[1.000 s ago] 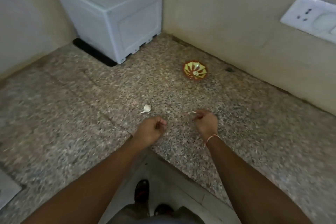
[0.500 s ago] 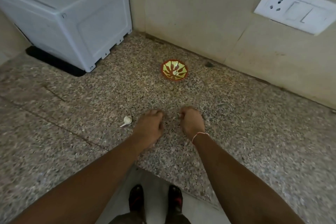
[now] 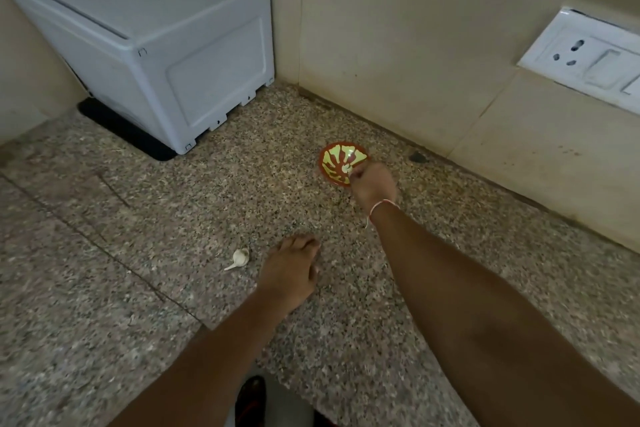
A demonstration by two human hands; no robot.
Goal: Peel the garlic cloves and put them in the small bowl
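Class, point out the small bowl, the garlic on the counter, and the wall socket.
small bowl [image 3: 334, 160], head view, on its patterned inside.
garlic [image 3: 240, 256], head view, on the bulb's white body.
wall socket [image 3: 568, 54], head view, between the pin holes.

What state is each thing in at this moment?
Bowl: upright on the counter, right hand over its rim.
Garlic: lying on the counter, untouched, skin on.
Right hand: fingers pinched at the bowl; contents unclear.
Left hand: resting on the counter, fingers curled.
White box: closed.

The right hand [image 3: 374, 185] reaches over the near rim of the small bowl [image 3: 337, 158], fingers bunched. Nearer than the bowl, the left hand [image 3: 289, 272] rests on the speckled bench [image 3: 138, 288], a garlic clove [image 3: 240, 257] just left of it.
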